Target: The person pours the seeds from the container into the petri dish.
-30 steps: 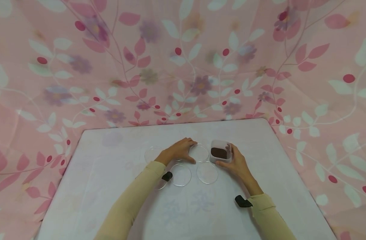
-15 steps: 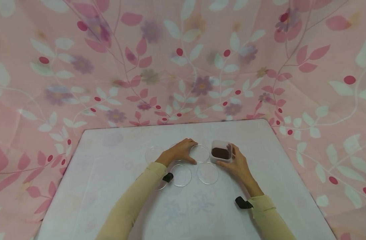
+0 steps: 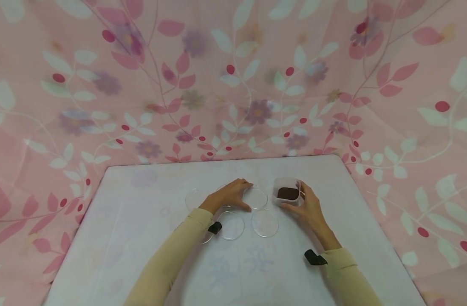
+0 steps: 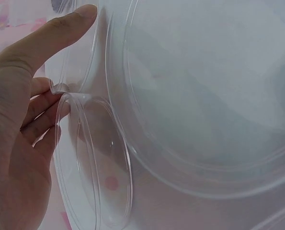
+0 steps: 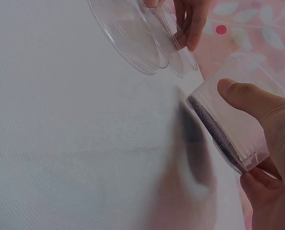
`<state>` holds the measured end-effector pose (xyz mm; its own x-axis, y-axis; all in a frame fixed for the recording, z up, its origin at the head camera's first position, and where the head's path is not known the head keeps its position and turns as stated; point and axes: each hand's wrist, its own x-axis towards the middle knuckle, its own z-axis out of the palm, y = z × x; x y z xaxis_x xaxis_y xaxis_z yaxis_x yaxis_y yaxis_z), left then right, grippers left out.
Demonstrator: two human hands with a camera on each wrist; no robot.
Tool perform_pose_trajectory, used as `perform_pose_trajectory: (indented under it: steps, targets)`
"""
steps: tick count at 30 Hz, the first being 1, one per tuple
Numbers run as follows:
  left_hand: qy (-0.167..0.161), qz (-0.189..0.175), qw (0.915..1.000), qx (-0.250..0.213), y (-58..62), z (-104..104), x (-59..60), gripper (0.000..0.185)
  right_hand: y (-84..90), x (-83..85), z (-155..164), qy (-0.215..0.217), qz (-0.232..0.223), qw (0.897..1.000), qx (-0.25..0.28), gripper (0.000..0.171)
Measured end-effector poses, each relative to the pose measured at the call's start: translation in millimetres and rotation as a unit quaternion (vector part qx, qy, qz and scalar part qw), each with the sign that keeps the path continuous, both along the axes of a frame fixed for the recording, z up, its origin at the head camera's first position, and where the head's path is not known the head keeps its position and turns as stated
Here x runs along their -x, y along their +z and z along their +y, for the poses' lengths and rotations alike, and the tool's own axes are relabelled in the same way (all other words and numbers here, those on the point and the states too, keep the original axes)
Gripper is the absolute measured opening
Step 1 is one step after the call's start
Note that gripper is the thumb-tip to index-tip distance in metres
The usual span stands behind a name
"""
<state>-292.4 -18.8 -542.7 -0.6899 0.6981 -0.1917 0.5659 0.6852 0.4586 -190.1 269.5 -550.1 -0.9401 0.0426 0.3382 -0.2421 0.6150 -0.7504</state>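
Observation:
My right hand (image 3: 309,208) grips a clear square plastic container (image 3: 276,191) with a layer of dark brown, soil-like granules (image 3: 288,194) at the bottom. In the right wrist view the container (image 5: 238,110) hangs above the tabletop, its shadow beneath, thumb on one wall and fingers at the other side. My left hand (image 3: 227,196) curves its thumb and fingers round the left side of the back-right petri dish (image 3: 256,197). The left wrist view has the thumb over that dish's edge, with the other fingers partly hidden behind clear plastic.
More clear petri dishes lie close together: front right (image 3: 265,223), front middle (image 3: 230,225) and back left (image 3: 195,199). Others are partly covered by the left hand and forearm. The white table (image 3: 149,187) meets a pink floral curtain (image 3: 233,85) at its back edge.
The container has shifted slightly right in my right hand, away from the back-right dish, and its brown contents show differently. My left hand stays at the same dish.

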Motion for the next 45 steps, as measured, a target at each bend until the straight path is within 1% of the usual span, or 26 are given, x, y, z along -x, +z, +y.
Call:
perform_pose_trajectory:
  steps: [3, 6, 11, 19, 27, 36, 41, 45]
  targets:
    - [0.000, 0.001, 1.0000, 0.000, 0.7, -0.1, -0.1, 0.091, 4.9, 2.0, 1.2, -0.001, 0.017, 1.000, -0.021, 0.096]
    - [0.001, -0.004, 1.0000, -0.005, 1.4, -0.1, 0.1, 0.090, 8.8, 5.0, 2.9, -0.008, 0.032, 0.998, -0.059, 0.095]
    - [0.001, -0.002, 1.0000, -0.005, 1.5, -0.2, -1.4, 0.089, 13.6, 9.1, 3.3, -0.016, 0.042, 0.993, -0.109, 0.099]
    - [0.004, -0.006, 1.0000, -0.005, 4.6, 0.3, -4.0, 0.089, 23.7, 14.4, -1.5, -0.005, 0.061, 0.985, -0.161, 0.101]
    - [0.004, -0.001, 1.0000, -0.007, 1.4, 0.1, -2.8, 0.089, 26.8, 18.1, -10.4, 0.006, 0.082, 0.979, -0.187, 0.101]
    - [0.001, -0.002, 0.9999, -0.012, -1.0, 0.3, -1.2, 0.089, 21.8, 18.9, -20.5, 0.004, 0.141, 0.967, -0.213, 0.102]
    - [0.005, 0.002, 0.9999, -0.010, -1.8, 0.6, -1.3, 0.090, 21.1, 18.9, -24.5, 0.005, 0.151, 0.962, -0.227, 0.101]
    - [0.010, 0.000, 0.9999, -0.011, -2.1, 1.3, -1.6, 0.089, 20.3, 19.0, -27.2, 0.005, 0.150, 0.960, -0.235, 0.101]
